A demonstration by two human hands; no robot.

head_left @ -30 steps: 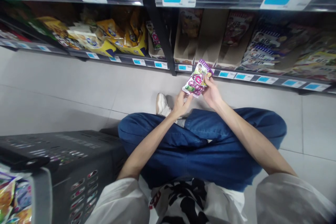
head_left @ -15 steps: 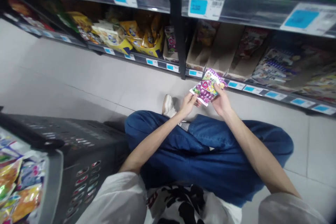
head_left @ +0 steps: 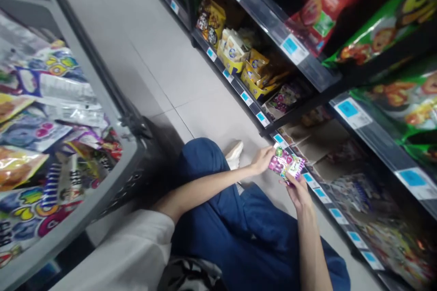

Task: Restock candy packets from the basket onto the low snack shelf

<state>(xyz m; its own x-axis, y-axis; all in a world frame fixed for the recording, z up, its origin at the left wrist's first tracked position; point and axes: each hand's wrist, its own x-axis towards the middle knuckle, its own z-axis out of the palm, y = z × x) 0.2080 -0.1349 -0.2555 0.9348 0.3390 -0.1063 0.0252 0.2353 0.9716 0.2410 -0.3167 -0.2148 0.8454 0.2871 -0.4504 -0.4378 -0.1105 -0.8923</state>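
Note:
A small purple candy packet (head_left: pixel 285 166) with a grape picture is held between both hands, just in front of the lowest shelf edge. My left hand (head_left: pixel 263 159) pinches its left end. My right hand (head_left: pixel 297 189) grips its lower right side from below, fingers curled round it. Both arms reach forward over my blue trousers (head_left: pixel 235 218), legs folded on the floor.
A grey plastic basket (head_left: pixel 112 163) full of colourful snack packets stands at my left. Dark shelves (head_left: pixel 300 61) with blue price tags, yellow boxes and green and red crisp bags run along the right. Pale floor tiles (head_left: pixel 160 54) stretch ahead. A white shoe (head_left: pixel 235 154) shows by my knee.
My view has swung left and tilted, bringing the basket's contents into sight. The packet stays in both hands, now lower and closer to the shelf edge.

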